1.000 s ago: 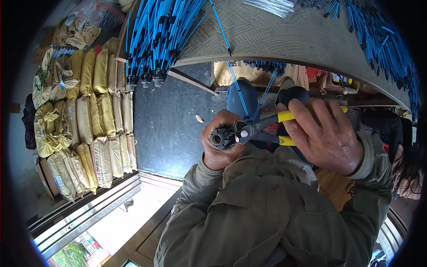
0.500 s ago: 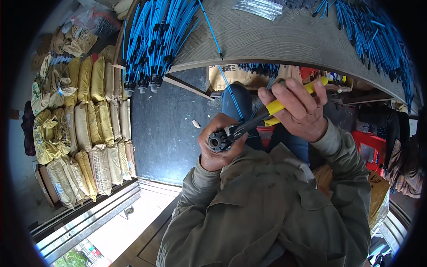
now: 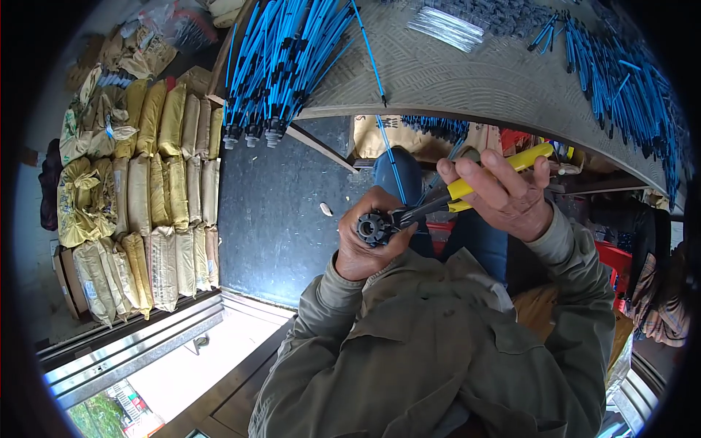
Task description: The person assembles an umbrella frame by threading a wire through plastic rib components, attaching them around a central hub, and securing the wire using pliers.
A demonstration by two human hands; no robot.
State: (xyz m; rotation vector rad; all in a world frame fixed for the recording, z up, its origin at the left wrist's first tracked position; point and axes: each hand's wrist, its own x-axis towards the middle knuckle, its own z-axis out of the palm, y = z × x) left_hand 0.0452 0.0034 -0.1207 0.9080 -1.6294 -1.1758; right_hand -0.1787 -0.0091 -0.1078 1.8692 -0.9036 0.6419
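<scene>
My left hand (image 3: 352,257) is closed around a black ribbed plastic fitting (image 3: 373,228) whose round toothed end faces up. Thin blue rods (image 3: 394,171) with black joints run away from it, past my knee. In my right hand (image 3: 515,203) are pliers with yellow handles (image 3: 531,156), fingers bent over the grips. The dark jaws (image 3: 423,210) reach the side of the fitting beside my left thumb. My left fingers partly hide what the jaws grip.
A bundle of blue rods with black fittings (image 3: 274,80) lies at the left of the patterned table (image 3: 409,80). More blue rods (image 3: 628,95) lie at right, near clear thin strips (image 3: 447,29). Stacked yellow and tan sacks (image 3: 164,259) stand left on the dark floor (image 3: 274,219).
Both hands and the pliers have shifted slightly right in the picture, along with the table. The fitting's end has turned slightly. Both grips stay the same.
</scene>
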